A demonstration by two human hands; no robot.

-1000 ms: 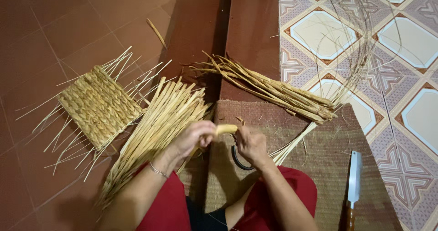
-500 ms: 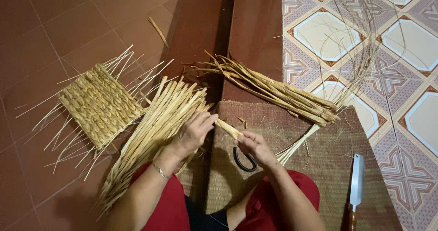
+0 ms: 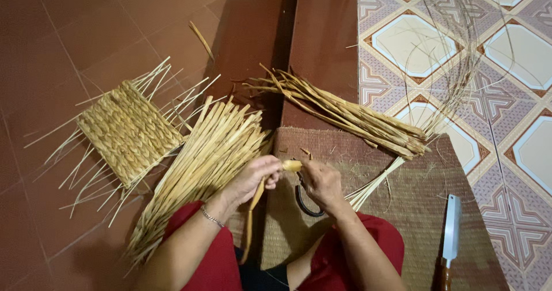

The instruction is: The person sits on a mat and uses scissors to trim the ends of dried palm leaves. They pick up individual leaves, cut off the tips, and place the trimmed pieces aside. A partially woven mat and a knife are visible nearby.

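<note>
My left hand point(image 3: 256, 179) grips a pale yellow dried stalk point(image 3: 253, 205) near its upper end; the stalk hangs down between my knees. My right hand point(image 3: 322, 182) meets that end from the right and holds black-handled scissors point(image 3: 305, 202), whose loop shows below the fingers. The blades are hidden behind the hand. A fan of cut straw strips point(image 3: 201, 164) lies just left of my left hand.
A small woven straw square point(image 3: 129, 131) with loose ends lies on the red tiles at left. A bundle of darker dried stalks point(image 3: 351, 115) lies above the brown woven mat point(image 3: 402, 193). A knife point(image 3: 450, 239) rests at the mat's right. Thin fibres point(image 3: 454, 66) trail over the patterned tiles.
The stalk has turned from lying slantwise between both hands to hanging down from my left hand. Both hands have drawn together at its upper end.
</note>
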